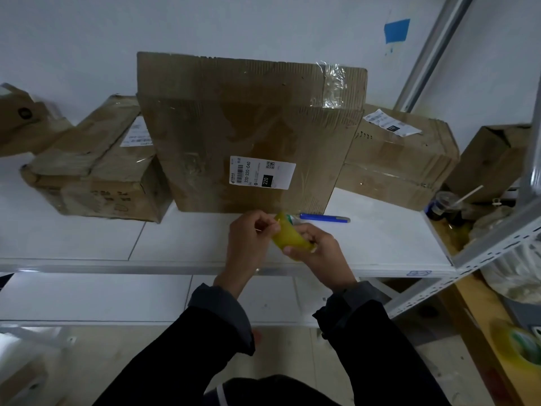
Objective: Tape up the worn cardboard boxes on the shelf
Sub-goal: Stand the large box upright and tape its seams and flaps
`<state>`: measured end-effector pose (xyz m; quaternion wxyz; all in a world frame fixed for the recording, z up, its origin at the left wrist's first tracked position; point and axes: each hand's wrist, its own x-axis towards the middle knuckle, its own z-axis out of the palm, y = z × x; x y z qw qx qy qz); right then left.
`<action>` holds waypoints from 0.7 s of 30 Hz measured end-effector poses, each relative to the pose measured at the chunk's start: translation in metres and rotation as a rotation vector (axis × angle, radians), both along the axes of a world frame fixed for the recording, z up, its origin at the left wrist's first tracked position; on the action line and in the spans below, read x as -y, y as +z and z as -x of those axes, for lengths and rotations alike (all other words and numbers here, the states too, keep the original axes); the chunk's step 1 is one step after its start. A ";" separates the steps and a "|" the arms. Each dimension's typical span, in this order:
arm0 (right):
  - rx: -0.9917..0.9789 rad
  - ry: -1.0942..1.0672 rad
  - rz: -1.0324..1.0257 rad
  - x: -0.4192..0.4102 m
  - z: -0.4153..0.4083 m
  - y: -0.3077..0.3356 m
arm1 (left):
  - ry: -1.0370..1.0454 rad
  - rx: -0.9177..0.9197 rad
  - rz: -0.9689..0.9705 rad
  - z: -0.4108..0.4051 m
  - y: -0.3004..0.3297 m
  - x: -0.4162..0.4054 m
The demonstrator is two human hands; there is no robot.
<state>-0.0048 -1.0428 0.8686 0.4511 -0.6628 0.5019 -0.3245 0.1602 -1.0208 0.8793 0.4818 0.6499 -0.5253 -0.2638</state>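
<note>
A large worn cardboard box [248,133] with a white shipping label stands in the middle of the white shelf [87,238], one flap raised. Just in front of its lower edge, my right hand [319,253] grips a yellowish roll of tape [289,235]. My left hand [251,238] pinches at the top of the roll with fingertips. A crumpled box [96,171] lies to the left and another taped box [401,159] to the right.
A blue pen-like cutter [325,218] lies on the shelf by the box. A plastic cup with a straw [445,203] and an open box [491,159] sit at the right. A metal shelf post [527,183] rises there. Another tape roll [521,347] lies lower right.
</note>
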 end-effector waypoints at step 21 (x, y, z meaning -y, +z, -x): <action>-0.091 -0.075 0.060 0.017 -0.054 0.026 | 0.056 0.091 0.270 -0.041 0.046 0.008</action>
